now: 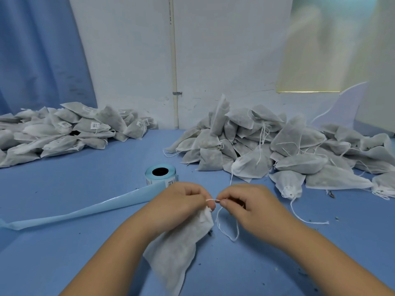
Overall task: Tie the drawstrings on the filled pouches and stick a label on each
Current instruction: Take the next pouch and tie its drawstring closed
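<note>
A filled white pouch [175, 251] hangs below my left hand [181, 201], which grips its gathered neck. My right hand [245, 204] pinches the white drawstring [222, 225] close to the left fingertips; a short taut length runs between the two hands and a loop dangles below. Just beyond my hands stands the label roll [160, 175], pale blue, with its backing strip [85, 210] trailing left across the table.
At the back left is a heap of pouches with barcode labels [64, 131]. A bigger heap of pouches without labels, strings loose [277, 150], fills the right side. The blue table [85, 253] shows dark crumbs. A wall and a blue curtain stand behind.
</note>
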`<state>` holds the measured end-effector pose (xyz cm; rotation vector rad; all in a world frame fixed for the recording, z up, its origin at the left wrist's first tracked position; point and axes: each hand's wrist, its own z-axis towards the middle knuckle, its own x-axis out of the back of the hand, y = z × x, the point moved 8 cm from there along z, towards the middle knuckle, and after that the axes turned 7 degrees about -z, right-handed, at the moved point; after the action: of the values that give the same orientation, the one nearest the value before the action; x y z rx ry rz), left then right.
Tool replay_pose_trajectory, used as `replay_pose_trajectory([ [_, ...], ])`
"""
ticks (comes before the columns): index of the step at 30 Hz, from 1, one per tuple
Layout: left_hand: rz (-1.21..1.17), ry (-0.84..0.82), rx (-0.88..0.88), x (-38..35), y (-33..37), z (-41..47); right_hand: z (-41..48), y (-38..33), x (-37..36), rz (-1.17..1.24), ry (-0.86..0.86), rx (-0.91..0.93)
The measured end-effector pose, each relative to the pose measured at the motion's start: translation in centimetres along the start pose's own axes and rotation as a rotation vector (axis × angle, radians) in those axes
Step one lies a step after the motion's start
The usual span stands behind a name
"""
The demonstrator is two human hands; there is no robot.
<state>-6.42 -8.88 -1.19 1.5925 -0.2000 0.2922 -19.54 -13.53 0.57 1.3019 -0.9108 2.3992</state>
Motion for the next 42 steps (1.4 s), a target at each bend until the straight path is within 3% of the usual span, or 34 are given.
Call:
replay_pose_trajectory([
  [7,-0.297,-0.179,0.037,-2.2,0.0,-0.1,-0.7,-1.6,2.4,-0.052,0.325,0.134],
  [17,-0.461,-0.218,0.01,-2.1,1.4,-0.9,-0.9,-0.5,3.4,-0.033,0.456,0.031],
  [26,-0.555,-0.354,-0.053,-2.9,2.0,-1.3,-0.8,-0.4,2.4,0.067,0.407,-0.002],
  [28,-0.59,-0.307,-0.08,-2.6,2.2,-1.1,-0.8,-1.0,2.1,0.084,0.391,0.017],
  [31,-0.629,-0.108,-0.115,-1.4,2.2,-0.6,-0.8,-1.9,1.2,0.028,0.317,0.075],
  [33,-0.549,0.069,-0.137,0.1,2.0,-0.4,-0.9,-2.7,0.8,-0.031,0.275,0.133],
  [35,-0.319,0.243,-0.154,1.5,1.6,-0.3,-1.0,-3.2,0.9,-0.068,0.262,0.173],
  [37,-0.108,0.31,-0.184,1.8,1.8,-0.5,-1.1,-3.3,1.3,-0.059,0.291,0.182],
  [42,0.063,0.042,-0.183,-1.1,1.9,-0.5,-1.1,-2.1,3.4,0.08,0.419,0.094],
])
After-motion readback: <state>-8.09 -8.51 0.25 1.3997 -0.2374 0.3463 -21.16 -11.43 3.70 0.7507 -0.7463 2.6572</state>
